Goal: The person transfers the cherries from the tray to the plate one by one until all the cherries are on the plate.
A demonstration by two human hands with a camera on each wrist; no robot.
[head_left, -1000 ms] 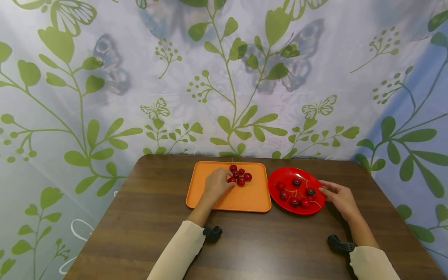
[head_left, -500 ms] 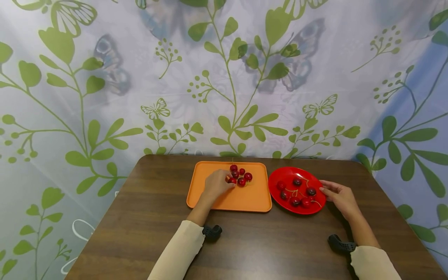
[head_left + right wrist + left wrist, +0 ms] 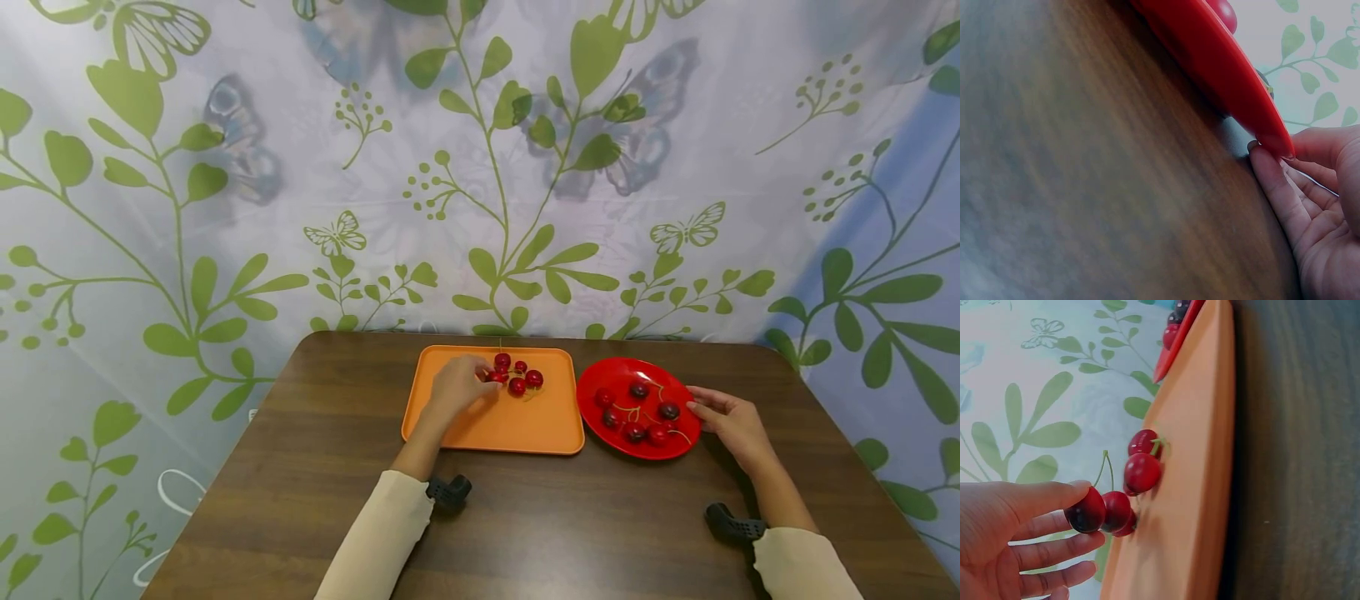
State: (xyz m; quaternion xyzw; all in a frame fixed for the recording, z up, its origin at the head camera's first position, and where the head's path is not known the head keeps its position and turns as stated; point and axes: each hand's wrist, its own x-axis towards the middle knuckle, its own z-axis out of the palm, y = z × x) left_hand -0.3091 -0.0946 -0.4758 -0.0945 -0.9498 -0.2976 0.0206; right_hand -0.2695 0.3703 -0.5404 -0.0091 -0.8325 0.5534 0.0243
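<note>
Wears cream sleeves (image 3: 378,533), with a dark device (image 3: 447,493) at the left wrist and a second dark device (image 3: 733,525) at the right, both above a brown wood-grained table (image 3: 585,542). Grips the right-hand rim of a red plate (image 3: 618,372) with the right hand (image 3: 733,425), nearly closed at the tips, with thumb and fingers to either side of the thin edge. Has several plate cherries (image 3: 635,432), some red and some near-black, with curved stems, to the left of that hand, one of them near the fingertips just inside the rim. Pinches a dark red cherry (image 3: 1087,515) with the left hand (image 3: 459,387), between the thumb above and the fingertips below, with a gap only as wide as the fruit and the lower fingers loosely spread. Holds that cherry right at the fingertips, out from the palm, to the right of the hand in the head view. Cannot tell any gap between the held fruit and the surface of the orange tray (image 3: 540,427) there. Has loose cherries (image 3: 517,386) bunched just beyond the fingertips on the far half of the tray, one of them right beside the held one, with a thin forked stem (image 3: 1105,461) above the two. Faces, past the far table edge, a pale backdrop (image 3: 420,275) with green leaves and butterflies.
</note>
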